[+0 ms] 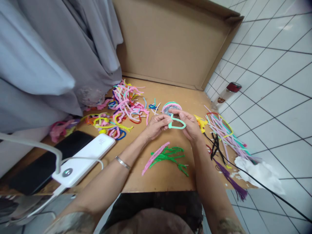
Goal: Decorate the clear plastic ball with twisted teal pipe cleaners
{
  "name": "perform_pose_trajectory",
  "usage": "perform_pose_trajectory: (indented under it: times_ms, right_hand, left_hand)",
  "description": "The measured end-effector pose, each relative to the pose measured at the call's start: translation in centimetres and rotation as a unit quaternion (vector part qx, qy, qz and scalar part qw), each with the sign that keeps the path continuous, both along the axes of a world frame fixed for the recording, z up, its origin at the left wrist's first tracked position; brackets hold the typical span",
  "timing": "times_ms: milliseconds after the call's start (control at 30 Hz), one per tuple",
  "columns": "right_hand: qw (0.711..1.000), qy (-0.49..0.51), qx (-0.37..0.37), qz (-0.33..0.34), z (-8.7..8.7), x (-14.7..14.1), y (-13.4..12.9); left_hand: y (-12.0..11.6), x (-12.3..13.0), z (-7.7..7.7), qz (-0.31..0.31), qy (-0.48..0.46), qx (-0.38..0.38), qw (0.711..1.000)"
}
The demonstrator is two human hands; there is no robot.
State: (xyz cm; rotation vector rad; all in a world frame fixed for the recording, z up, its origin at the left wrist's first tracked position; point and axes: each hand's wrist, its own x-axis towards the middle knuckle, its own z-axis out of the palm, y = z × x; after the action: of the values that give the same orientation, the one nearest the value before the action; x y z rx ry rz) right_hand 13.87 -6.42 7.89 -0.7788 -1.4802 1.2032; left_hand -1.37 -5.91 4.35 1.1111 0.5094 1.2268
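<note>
A mint-green pipe cleaner [179,127], bent into a pointed loop, is held between my two hands above the middle of the table. My left hand [158,126] pinches its left end between thumb and fingers. On the other side, the fingers of my right hand [188,122] are closed on the upper part of the loop. Just behind my hands sits a round, clear object with a pink and green rim [172,105], partly covered by my right fingers. Nearer to me lie green pipe cleaners [168,156] and a pink one [154,159].
A tangled heap of coloured pipe cleaners [126,100] lies back left. A white power bank [84,161] and black phone [48,162] lie front left. At right are a yellow glue gun [201,123] with its cord, more pipe cleaners [223,133], a purple tassel [230,180] and tissue [259,174].
</note>
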Motion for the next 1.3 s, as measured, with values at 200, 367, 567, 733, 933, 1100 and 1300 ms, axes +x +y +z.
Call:
perform_pose_trajectory:
  times_ms: [200, 367, 567, 733, 933, 1100, 1300]
  right_hand:
    - [0.993, -0.035, 0.03, -0.11, -0.2, -1.0, 0.0]
    - [0.986, -0.034, 0.046, -0.155, -0.9, -2.0, -0.1]
    - [0.99, -0.03, 0.007, -0.139, -1.0, -2.3, 0.1]
    - [0.995, -0.018, -0.024, -0.099, -0.9, -2.5, -0.2]
    - [0.991, -0.041, -0.024, -0.128, -1.2, -2.6, -0.2]
    - [0.985, -0.057, -0.017, -0.16, -1.8, -2.4, 0.2]
    - [0.987, -0.08, -0.006, -0.139, -2.0, -2.0, 0.4]
  left_hand:
    - [0.1, 0.2, 0.3, 0.056, -0.028, -0.001, 0.998]
    - [0.5, 0.7, -0.4, 0.151, -0.043, 0.004, 0.988]
    - [0.4, 1.0, -0.7, 0.199, -0.049, 0.006, 0.979]
    - [0.4, 1.1, -0.5, 0.211, -0.078, -0.004, 0.974]
    - [0.5, 1.1, -0.7, 0.234, -0.057, 0.001, 0.971]
    - [0.6, 1.3, -1.2, 0.219, -0.051, 0.011, 0.974]
    - [0.6, 0.9, -1.0, 0.211, -0.023, 0.032, 0.977]
